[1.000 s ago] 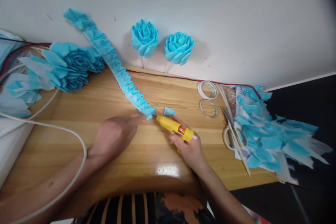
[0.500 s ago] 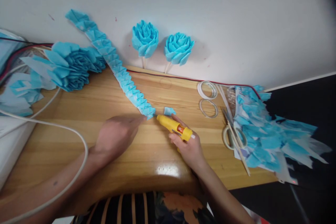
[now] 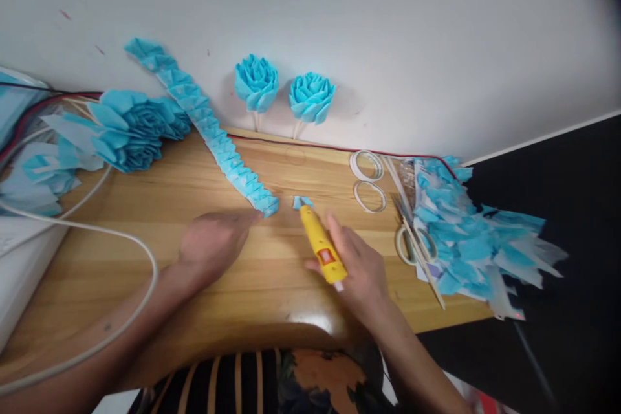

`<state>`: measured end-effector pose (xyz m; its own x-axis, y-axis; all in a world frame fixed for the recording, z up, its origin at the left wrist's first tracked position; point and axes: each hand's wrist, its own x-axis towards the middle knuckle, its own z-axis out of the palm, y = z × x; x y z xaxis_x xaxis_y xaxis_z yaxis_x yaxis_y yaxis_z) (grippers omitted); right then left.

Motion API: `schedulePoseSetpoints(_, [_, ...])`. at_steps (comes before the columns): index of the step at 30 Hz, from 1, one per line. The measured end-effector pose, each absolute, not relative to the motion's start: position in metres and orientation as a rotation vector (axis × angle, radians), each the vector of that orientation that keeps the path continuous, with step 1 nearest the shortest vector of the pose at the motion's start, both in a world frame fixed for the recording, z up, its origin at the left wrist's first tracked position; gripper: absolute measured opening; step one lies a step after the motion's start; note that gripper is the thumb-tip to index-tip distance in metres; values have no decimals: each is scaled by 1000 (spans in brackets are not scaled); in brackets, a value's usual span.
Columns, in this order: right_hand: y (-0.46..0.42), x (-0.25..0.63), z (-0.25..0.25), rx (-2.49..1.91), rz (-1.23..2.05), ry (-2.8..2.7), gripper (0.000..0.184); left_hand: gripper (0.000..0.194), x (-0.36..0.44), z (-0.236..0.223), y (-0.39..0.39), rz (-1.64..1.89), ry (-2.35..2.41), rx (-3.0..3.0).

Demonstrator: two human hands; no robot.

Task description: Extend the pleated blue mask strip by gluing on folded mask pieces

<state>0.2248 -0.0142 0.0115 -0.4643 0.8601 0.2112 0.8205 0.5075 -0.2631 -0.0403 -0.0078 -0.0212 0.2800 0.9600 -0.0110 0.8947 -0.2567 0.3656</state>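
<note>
My right hand (image 3: 359, 268) grips a yellow glue gun (image 3: 321, 244) whose nozzle points away from me at a small blue paper piece (image 3: 301, 202) on the wooden table (image 3: 194, 284). A long strip of folded blue paper (image 3: 208, 130) runs from the wall down to the table's middle. My left hand (image 3: 213, 242) lies on the table with its fingers curled, a fingertip touching the strip's near end.
Two blue paper roses (image 3: 284, 92) lean on the wall. Larger blue paper flowers (image 3: 129, 129) lie at the left beside a white cable (image 3: 121, 242). Tape rolls (image 3: 367, 178), scissors (image 3: 412, 239), a thin wooden stick and a heap of blue paper pieces (image 3: 468, 233) crowd the table's right end.
My right hand has swung the glue gun away from the strip's end toward the small blue piece. The left hand stays at the strip's end. The view has shifted slightly.
</note>
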Motion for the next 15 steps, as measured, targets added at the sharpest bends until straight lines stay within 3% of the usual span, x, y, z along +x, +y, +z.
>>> schedulePoseSetpoints(5, [-1,301,16,-1698,-22,-2553,70,45,-42,-21,-8,221,1679,2271])
schedulePoseSetpoints(9, [5,341,32,-1686,114,-2732,61,44,-43,-22,-9,244,1693,2263])
schedulePoseSetpoints(15, [26,275,51,-1663,162,-2527,26,41,-45,-27,-9,262,1659,2267])
